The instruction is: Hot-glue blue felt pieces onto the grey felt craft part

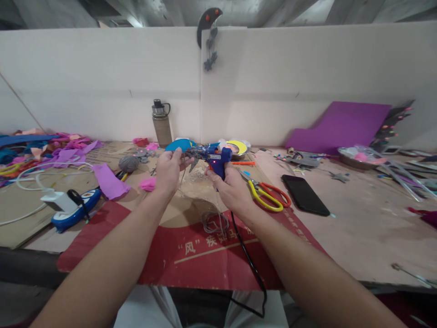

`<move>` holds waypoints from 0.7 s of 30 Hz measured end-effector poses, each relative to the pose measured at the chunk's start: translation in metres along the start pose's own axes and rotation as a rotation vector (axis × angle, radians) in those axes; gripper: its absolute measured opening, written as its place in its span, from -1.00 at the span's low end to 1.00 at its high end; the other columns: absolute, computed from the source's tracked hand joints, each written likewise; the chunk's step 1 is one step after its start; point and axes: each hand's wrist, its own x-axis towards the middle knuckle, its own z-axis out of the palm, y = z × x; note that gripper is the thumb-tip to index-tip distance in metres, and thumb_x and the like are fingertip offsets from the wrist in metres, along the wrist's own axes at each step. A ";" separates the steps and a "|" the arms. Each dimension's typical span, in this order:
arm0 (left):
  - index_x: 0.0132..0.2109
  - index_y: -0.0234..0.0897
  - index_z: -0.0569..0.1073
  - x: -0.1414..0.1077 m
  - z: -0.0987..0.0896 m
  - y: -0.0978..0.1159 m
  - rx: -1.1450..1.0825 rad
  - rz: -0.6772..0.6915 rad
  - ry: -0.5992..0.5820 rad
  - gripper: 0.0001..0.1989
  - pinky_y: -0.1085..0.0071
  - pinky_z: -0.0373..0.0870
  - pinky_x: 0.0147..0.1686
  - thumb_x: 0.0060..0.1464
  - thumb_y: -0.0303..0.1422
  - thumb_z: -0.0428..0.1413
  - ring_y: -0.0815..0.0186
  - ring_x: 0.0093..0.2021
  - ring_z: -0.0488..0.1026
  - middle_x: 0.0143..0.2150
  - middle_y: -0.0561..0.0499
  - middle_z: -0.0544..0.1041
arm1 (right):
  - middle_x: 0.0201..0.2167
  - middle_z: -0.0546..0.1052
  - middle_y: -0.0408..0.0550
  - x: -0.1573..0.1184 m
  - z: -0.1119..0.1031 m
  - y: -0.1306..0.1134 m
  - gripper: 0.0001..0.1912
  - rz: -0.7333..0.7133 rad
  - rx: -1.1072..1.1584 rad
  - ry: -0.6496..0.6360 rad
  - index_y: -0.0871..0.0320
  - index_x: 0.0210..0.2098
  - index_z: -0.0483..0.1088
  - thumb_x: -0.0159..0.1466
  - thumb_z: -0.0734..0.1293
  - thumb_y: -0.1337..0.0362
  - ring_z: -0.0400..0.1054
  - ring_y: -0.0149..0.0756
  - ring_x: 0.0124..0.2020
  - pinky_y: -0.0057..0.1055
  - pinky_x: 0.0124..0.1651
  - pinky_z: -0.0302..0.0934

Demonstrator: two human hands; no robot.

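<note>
My right hand point(228, 182) is wrapped round the handle of a blue glue gun point(221, 157), whose small red light is lit. The gun's nozzle points left, towards my left hand point(170, 168). Between the fingertips of that hand is a small grey piece point(194, 160), partly hidden by the fingers and the nozzle; whether the nozzle touches it I cannot tell. A thin grey cord point(215, 223) hangs below and lies in a loose coil on the red and brown cardboard point(164, 269). From the gun a black cable point(251, 262) runs down over the table's front edge.
Yellow and orange-handled scissors point(269, 197) and a black phone point(305, 195) lie to the right. On the left are a blue power strip point(77, 214), grey yarn point(129, 163) and coloured felt scraps point(109, 180). A bottle point(161, 125) and purple sheet point(344, 127) stand behind.
</note>
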 end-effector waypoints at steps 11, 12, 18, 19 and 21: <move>-0.49 -0.30 0.36 -0.002 0.002 0.002 -0.023 -0.009 -0.015 -0.76 0.35 0.52 -0.21 0.11 -0.35 0.16 0.40 -0.49 0.45 -0.58 0.09 0.36 | -0.38 0.44 -0.07 0.000 0.000 0.000 -0.81 -0.010 -0.012 -0.006 0.13 -0.17 0.29 0.28 0.23 0.18 0.31 -0.25 -0.33 -0.33 -0.26 0.15; -0.49 -0.30 0.37 -0.002 0.002 0.002 -0.020 -0.003 -0.020 -0.76 0.35 0.52 -0.22 0.12 -0.36 0.15 0.40 -0.49 0.45 -0.57 0.09 0.37 | -0.37 0.44 -0.07 0.000 0.000 0.000 -0.81 -0.009 -0.014 -0.003 0.14 -0.16 0.29 0.28 0.23 0.18 0.31 -0.26 -0.33 -0.32 -0.26 0.16; -0.46 -0.32 0.40 -0.001 0.000 0.000 -0.009 0.004 -0.019 -0.78 0.33 0.52 -0.20 0.11 -0.33 0.16 0.37 -0.45 0.49 -0.52 0.03 0.44 | -0.33 0.46 -0.04 0.000 -0.001 -0.002 -0.79 0.007 -0.022 0.009 0.14 -0.15 0.28 0.27 0.24 0.18 0.32 -0.24 -0.31 -0.31 -0.24 0.17; -0.46 -0.31 0.39 -0.001 0.000 -0.001 -0.009 0.005 -0.019 -0.77 0.32 0.52 -0.20 0.11 -0.32 0.17 0.37 -0.45 0.50 -0.52 0.04 0.44 | -0.33 0.47 -0.04 0.000 -0.001 -0.002 -0.79 0.006 -0.020 0.009 0.14 -0.15 0.28 0.27 0.24 0.18 0.33 -0.24 -0.31 -0.31 -0.24 0.17; -0.47 -0.30 0.38 -0.001 0.000 -0.002 -0.014 0.012 -0.026 -0.76 0.31 0.52 -0.19 0.10 -0.31 0.18 0.36 -0.45 0.50 -0.54 0.06 0.42 | -0.32 0.47 -0.03 0.000 -0.001 -0.002 -0.79 0.006 -0.017 0.011 0.14 -0.14 0.28 0.27 0.23 0.18 0.33 -0.23 -0.31 -0.31 -0.25 0.17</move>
